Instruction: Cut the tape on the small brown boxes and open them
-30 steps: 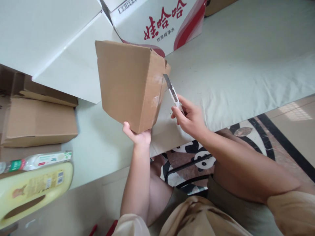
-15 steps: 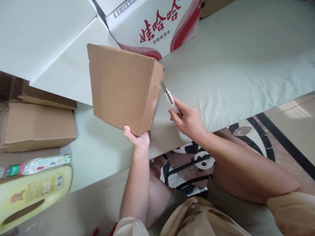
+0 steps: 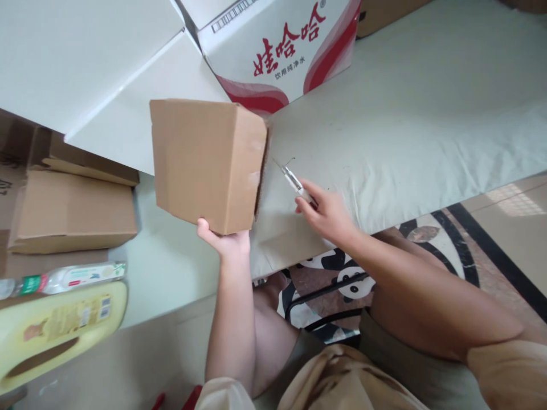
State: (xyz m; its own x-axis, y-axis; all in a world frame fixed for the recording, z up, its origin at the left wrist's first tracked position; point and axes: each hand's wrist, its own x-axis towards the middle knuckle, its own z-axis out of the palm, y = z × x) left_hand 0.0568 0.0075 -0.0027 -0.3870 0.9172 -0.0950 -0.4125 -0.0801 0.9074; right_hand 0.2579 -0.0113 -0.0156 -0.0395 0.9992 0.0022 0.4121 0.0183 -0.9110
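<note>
A brown cardboard box (image 3: pixel 194 162) is held up over the pale cloth-covered surface. My left hand (image 3: pixel 224 239) grips it from below, thumb on the near face and the other fingers hidden underneath. Along the box's right side a narrow dark gap runs down the edge. My right hand (image 3: pixel 325 210) is closed around a utility knife (image 3: pixel 293 180), whose thin blade points up and left. Between the blade and the box there is a small space. A small dark scrap or thread shows by the blade tip.
A white and red carton (image 3: pixel 286 57) stands behind, beside a large white box (image 3: pixel 141 97). Brown boxes (image 3: pixel 79 208), a plastic bottle (image 3: pixel 72 279) and a yellow jug (image 3: pixel 64 330) are at left. The pale cloth (image 3: pixel 427 108) stretches right to its edge above the floor.
The knife has come away from the box's right side. My left hand has turned the box and shifted it slightly left, so more of its right side and the dark gap show.
</note>
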